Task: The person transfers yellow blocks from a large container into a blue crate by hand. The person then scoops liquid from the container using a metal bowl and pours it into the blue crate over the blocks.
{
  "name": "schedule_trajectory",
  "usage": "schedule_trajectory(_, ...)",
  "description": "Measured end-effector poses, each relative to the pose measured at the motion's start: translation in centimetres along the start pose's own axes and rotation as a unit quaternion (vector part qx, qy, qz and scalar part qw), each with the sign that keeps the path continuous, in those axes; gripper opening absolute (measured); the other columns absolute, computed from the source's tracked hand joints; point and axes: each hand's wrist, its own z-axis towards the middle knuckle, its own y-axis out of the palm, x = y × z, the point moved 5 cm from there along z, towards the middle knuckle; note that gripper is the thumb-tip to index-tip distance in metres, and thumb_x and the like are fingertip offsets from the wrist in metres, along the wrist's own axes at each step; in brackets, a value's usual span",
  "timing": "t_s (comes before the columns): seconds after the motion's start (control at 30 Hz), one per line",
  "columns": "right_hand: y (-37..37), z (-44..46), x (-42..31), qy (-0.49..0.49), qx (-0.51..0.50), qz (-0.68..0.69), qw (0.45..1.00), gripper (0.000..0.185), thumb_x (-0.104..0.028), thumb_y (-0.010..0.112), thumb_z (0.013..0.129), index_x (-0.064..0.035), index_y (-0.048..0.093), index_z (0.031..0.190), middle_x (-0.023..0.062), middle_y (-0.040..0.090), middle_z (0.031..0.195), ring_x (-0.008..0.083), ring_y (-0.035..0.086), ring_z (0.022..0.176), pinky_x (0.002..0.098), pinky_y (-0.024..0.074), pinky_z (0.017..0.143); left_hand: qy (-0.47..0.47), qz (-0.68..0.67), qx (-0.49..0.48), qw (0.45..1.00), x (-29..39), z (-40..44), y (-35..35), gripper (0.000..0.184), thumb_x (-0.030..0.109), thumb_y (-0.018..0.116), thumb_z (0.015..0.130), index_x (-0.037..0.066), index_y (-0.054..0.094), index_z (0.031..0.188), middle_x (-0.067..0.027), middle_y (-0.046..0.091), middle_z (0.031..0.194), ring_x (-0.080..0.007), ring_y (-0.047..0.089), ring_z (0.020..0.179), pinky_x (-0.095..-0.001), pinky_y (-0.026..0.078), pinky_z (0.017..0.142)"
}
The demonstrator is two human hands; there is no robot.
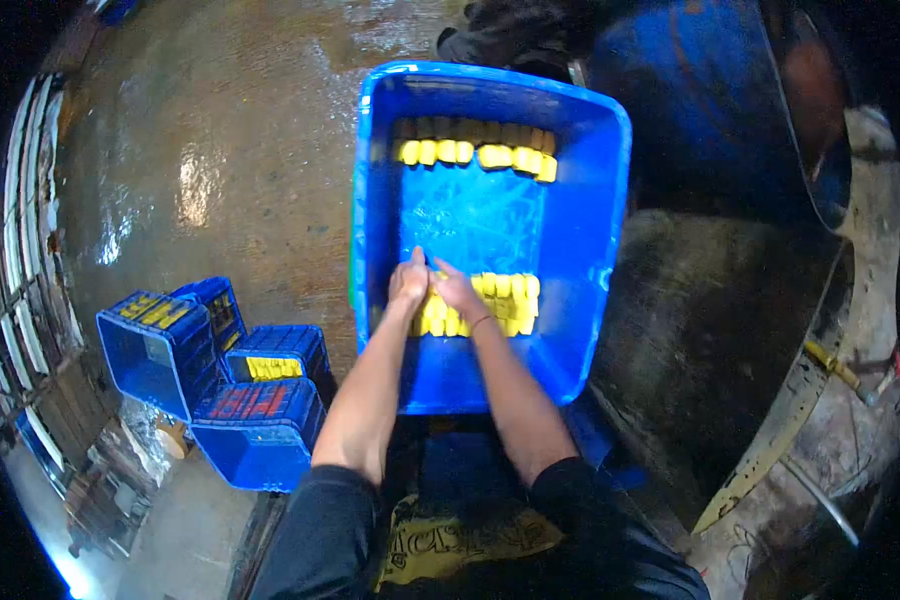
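Yellow blocks [515, 300] are being worked at by the left hand [408, 283] and the right hand [458, 291] inside a blue tub [582, 250].

Toward the near wall, the packed blocks' left end is being partly covered by both hands, held close together; whether anything is being gripped by either cannot be told, the fingertips being mostly hidden. Farther in, another row [496, 156] is being backed by the far wall. To the left, yellow pieces [273, 369] are being held in blue crates [255, 445], and beyond them glare is being reflected by a wet floor [270, 170].
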Motion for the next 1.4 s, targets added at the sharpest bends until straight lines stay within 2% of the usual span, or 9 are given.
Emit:
schedule_trajectory(0.07, -7.1, -4.9, -5.5, 0.132, -0.085, 0.188, 0.97, 0.072, -0.05, 0.057, 0.084, -0.0068, 0.037, 0.138, 0.0181, 0.046, 0.133, 0.0246, 0.046, 0.12, 0.039, 0.0454, 0.087, -0.01, 0.141, -0.023, 0.99, -1.8, 2.1, 1.7, 0.07, 0.051, 0.023, 0.092, -0.006, 0.058, 0.11, -0.0274, 0.052, 0.12, -0.0378, 0.048, 0.117, -0.0431, 0.034, 0.1)
schedule_trajectory(0.17, -11.2, -7.7, -5.0, -0.077, -0.132, 0.247, 0.957, 0.053, -0.029, 0.059, 0.088, -0.0057, 0.043, 0.133, 0.0088, 0.057, 0.12, 0.0197, 0.054, 0.107, 0.0328, 0.0445, 0.088, 0.034, 0.206, -0.031, 0.977, -3.2, 5.1, 2.9, 0.066, 0.049, 0.027, 0.091, -0.005, 0.056, 0.114, -0.0258, 0.053, 0.121, -0.0402, 0.046, 0.118, -0.0441, 0.033, 0.101)
schedule_trajectory(0.3, -25.3, -28.6, -20.1, -0.254, 0.08, 0.227, 0.937, 0.033, -0.014, 0.06, 0.086, 0.0014, 0.054, 0.115, 0.0108, 0.062, 0.106, 0.0152, 0.058, 0.098, 0.0299, 0.0451, 0.086, 0.4, 0.095, 0.302, 0.86, 14.3, -4.0, 1.8, 0.044, 0.027, 0.058, 0.084, -0.008, 0.054, 0.11, -0.0289, 0.05, 0.116, -0.0398, 0.046, 0.111, -0.046, 0.034, 0.098)
schedule_trajectory(0.5, -44.7, -48.0, -13.4, -0.301, 0.376, 0.179, 0.858, 0.031, -0.016, 0.068, 0.078, -0.0023, 0.058, 0.104, 0.0136, 0.061, 0.105, 0.0205, 0.059, 0.098, 0.0332, 0.0465, 0.085, 0.748, -0.204, -0.03, 0.63, 43.3, -41.0, 11.1, 0.023, 0.009, 0.062, 0.081, 0.002, 0.058, 0.103, -0.0142, 0.059, 0.104, -0.0265, 0.057, 0.098, -0.034, 0.045, 0.087)
schedule_trajectory(0.67, -46.8, -39.7, 15.3, 0.031, 0.24, -0.087, 0.967, 0.026, -0.01, 0.063, 0.077, -0.0018, 0.06, 0.101, 0.0129, 0.065, 0.087, 0.0244, 0.062, 0.078, 0.0343, 0.0508, 0.07, 0.697, 0.342, -0.279, 0.565, 43.0, -42.6, 35.9, 0.022, 0.013, 0.067, 0.072, 0.002, 0.062, 0.091, -0.0191, 0.063, 0.089, -0.0342, 0.061, 0.087, -0.0387, 0.051, 0.079)
schedule_trajectory(0.77, -43.0, -37.3, 20.9, 0.156, 0.122, -0.221, 0.955, 0.016, -0.007, 0.061, 0.076, -0.0003, 0.065, 0.09, 0.0162, 0.064, 0.087, 0.0278, 0.062, 0.078, 0.0373, 0.0529, 0.069, 0.591, 0.629, -0.285, 0.417, 34.2, -34.8, 43.5, 0.032, 0.022, 0.062, 0.082, 0.005, 0.057, 0.109, -0.0195, 0.054, 0.119, -0.0306, 0.055, 0.109, -0.0404, 0.05, 0.084)
schedule_trajectory(0.83, -40.1, -35.8, 22.9, 0.143, 0.156, -0.282, 0.936, 0.01, -0.003, 0.056, 0.077, -0.0004, 0.065, 0.075, 0.0192, 0.061, 0.093, 0.0312, 0.061, 0.081, 0.0389, 0.0542, 0.072, 0.839, 0.534, -0.051, 0.095, 22.6, -23.6, 45.4, 0.031, 0.023, 0.052, 0.089, 0.005, 0.051, 0.115, -0.0179, 0.049, 0.122, -0.0298, 0.051, 0.111, -0.0407, 0.048, 0.086)
schedule_trajectory(1.03, -33.6, -32.4, 30.6, 0.264, 0.099, -0.008, 0.959, 0.038, -0.011, 0.042, 0.088, 0.0069, 0.047, 0.12, 0.0234, 0.046, 0.13, 0.0379, 0.05, 0.113, 0.051, 0.039, 0.097, 0.451, 0.746, -0.281, 0.401, 16.2, -17.6, 45.0, 0.034, 0.022, 0.052, 0.088, 0.004, 0.05, 0.118, -0.0202, 0.047, 0.124, -0.0302, 0.047, 0.114, -0.0403, 0.042, 0.091)
schedule_trajectory(1.4, -56.5, -28.2, 26.6, 0.121, 0.268, 0.059, 0.954, 0.031, -0.028, 0.067, 0.076, -0.0036, 0.06, 0.094, 0.0199, 0.061, 0.1, 0.0308, 0.058, 0.094, 0.043, 0.0466, 0.079, 0.502, 0.469, -0.072, 0.723, 23.0, -22.3, 55.4, 0.041, 0.018, 0.053, 0.087, 0.001, 0.048, 0.123, -0.0243, 0.043, 0.127, -0.0311, 0.041, 0.119, -0.0395, 0.032, 0.1)
